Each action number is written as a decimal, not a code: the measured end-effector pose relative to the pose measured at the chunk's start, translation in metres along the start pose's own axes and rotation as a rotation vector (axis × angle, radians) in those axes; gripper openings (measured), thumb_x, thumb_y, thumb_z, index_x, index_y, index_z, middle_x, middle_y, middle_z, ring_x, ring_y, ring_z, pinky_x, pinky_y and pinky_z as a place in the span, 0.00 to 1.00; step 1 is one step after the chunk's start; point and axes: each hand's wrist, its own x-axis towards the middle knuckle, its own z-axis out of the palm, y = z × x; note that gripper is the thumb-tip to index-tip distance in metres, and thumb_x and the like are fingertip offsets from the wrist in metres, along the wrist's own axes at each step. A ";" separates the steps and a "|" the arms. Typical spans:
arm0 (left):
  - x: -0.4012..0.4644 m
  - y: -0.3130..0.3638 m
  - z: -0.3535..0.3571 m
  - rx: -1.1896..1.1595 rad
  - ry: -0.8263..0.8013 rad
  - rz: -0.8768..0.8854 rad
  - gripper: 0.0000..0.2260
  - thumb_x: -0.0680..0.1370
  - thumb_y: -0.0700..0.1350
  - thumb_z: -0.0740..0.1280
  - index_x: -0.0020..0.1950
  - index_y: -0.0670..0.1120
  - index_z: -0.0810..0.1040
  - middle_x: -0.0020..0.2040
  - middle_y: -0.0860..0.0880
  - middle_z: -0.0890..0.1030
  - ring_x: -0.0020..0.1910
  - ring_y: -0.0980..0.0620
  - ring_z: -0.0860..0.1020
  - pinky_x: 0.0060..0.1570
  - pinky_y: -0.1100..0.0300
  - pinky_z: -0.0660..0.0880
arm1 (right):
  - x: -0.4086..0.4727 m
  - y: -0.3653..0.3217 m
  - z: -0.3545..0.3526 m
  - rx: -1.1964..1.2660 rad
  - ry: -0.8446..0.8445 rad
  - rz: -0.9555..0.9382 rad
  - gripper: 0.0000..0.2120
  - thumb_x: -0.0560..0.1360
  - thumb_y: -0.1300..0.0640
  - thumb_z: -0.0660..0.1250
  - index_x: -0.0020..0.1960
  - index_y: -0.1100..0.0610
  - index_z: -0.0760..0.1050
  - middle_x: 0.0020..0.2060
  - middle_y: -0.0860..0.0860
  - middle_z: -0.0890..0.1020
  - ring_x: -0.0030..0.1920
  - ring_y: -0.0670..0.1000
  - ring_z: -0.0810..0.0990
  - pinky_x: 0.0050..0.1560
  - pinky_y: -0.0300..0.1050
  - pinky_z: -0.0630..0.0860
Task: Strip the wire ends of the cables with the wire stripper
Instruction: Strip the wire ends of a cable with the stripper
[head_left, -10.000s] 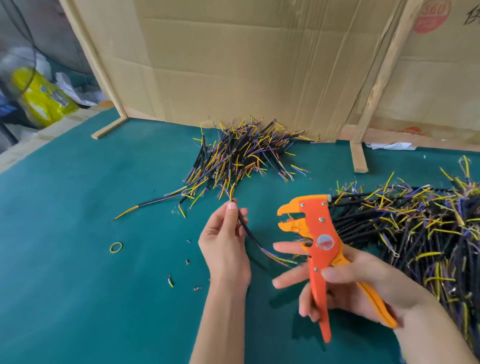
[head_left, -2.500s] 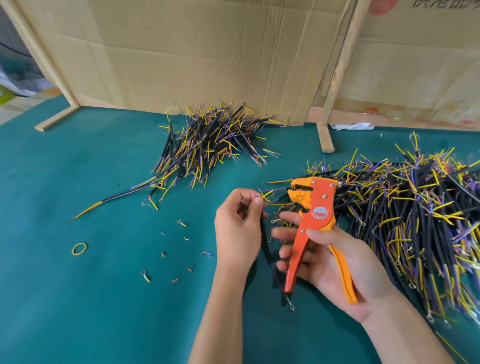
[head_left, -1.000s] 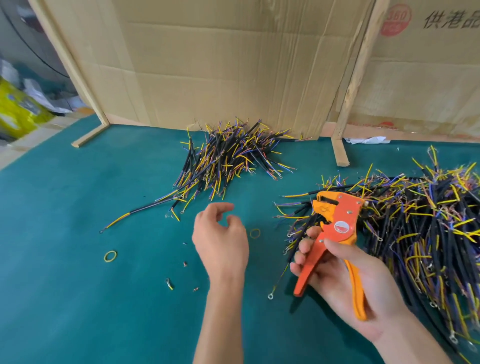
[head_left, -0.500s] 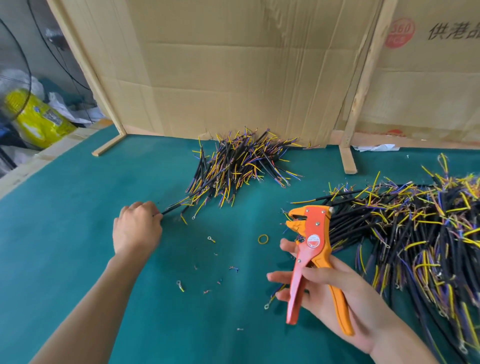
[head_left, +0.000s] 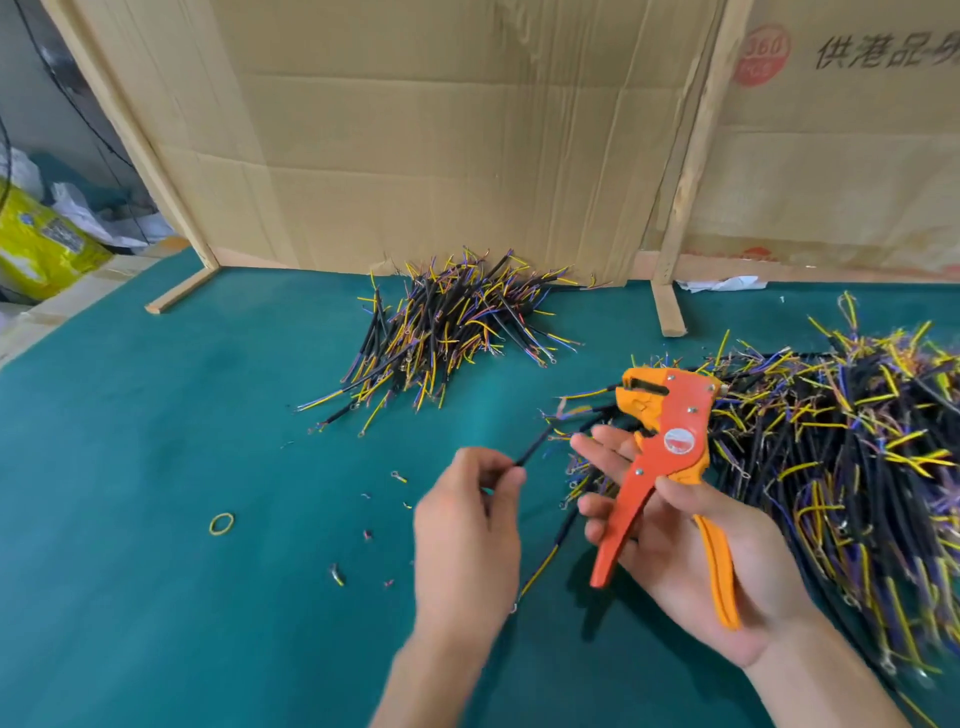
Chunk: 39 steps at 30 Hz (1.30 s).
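A: Centre frame, the left hand (head_left: 467, 540) pinches a single black cable (head_left: 535, 444) between thumb and fingertips, its frayed end angled up and right toward the tool.

B: And the right hand (head_left: 691, 551) has the orange wire stripper (head_left: 665, 457) wrapped in the palm, fingers curled round the handles, thumb across the red one. The handles are spread, so I'd call the tool unsqueezed, head pointing to the upper left.

A: The cable tip is near the stripper's head but apart from it. Nothing is seated in the tool yet.

B: So I judge this as the feeding step: one cable picked, end not yet stripped.

A: Next move calls for steering that loose end squarely into the stripper's mouth, then a firm squeeze. A thin, floppy wire could slip off to the side.

B: Supply looks plentiful: the big heap of cables (head_left: 841, 441) fills the right of the frame, just behind the tool.

A: And a smaller pile of cables (head_left: 447, 332) sits at upper centre against the cardboard panel (head_left: 441, 130), on the green mat (head_left: 156, 467). A yellow rubber band (head_left: 222, 523) and insulation scraps (head_left: 337, 574) lie lower left.
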 end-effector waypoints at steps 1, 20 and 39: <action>-0.006 0.001 0.008 -0.013 -0.018 -0.001 0.05 0.78 0.44 0.71 0.44 0.53 0.77 0.43 0.62 0.80 0.36 0.57 0.77 0.38 0.66 0.72 | -0.001 -0.003 -0.002 0.012 -0.003 -0.022 0.36 0.65 0.58 0.82 0.71 0.62 0.75 0.73 0.60 0.73 0.51 0.61 0.84 0.52 0.52 0.81; 0.017 0.027 0.037 -0.168 -0.221 -0.161 0.08 0.78 0.42 0.67 0.43 0.52 0.84 0.34 0.57 0.82 0.35 0.53 0.79 0.40 0.58 0.76 | 0.001 -0.001 -0.007 -0.135 0.127 -0.052 0.28 0.70 0.59 0.70 0.71 0.56 0.77 0.69 0.56 0.78 0.47 0.61 0.83 0.49 0.52 0.82; 0.013 0.006 0.050 -0.553 0.069 -0.279 0.10 0.74 0.36 0.74 0.42 0.51 0.85 0.38 0.51 0.85 0.36 0.58 0.80 0.41 0.68 0.74 | -0.001 -0.002 -0.005 -0.089 0.141 0.078 0.21 0.77 0.56 0.68 0.70 0.57 0.77 0.61 0.70 0.80 0.54 0.68 0.83 0.56 0.58 0.81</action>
